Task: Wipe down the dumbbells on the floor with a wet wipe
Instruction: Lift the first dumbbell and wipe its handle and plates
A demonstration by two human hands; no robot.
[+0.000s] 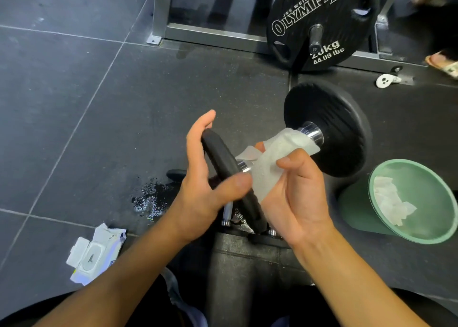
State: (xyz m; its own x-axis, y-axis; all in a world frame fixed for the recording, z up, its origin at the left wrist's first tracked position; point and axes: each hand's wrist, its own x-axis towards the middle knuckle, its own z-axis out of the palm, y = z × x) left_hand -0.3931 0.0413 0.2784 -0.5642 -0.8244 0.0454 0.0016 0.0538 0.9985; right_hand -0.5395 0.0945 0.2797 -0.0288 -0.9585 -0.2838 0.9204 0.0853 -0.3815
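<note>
A: Black rubber plates, chrome handle. That's the dumbbell [329,128], held in front of the person, tilted, far plate up and to the right. Rubber looks matte with fine radial ridges, and the chrome collar is shiny.

B: Is it on the floor [74,103]?

A: The near end is lifted. Can't tell whether the far plate touches the floor, since its lower edge blends into the dark mat.

B: Hands?

A: The left hand [205,185] clamps the near plate edge-on, thumb across one face and fingers up the other. The right hand [295,198] is curled round the handle through a wet wipe [280,153]. The wipe is white and crumpled, wrapped from the near plate to the far collar, with loose corners sticking out.

B: Containers?

A: A pale green bin [354,210] is just right of the right hand, tipped with its mouth toward the camera. Used wipes [389,203] are bunched inside it, white and scrunched. A wipes pack [94,255] is on the floor lower left with its lid flap shut.

B: Anything else?

A: A wet patch [151,198] glistens on the floor left of the left hand. A black weight plate [319,22] marked 20kg sits on a rack peg at the top. More chrome ends [226,215] show under the hands.
</note>
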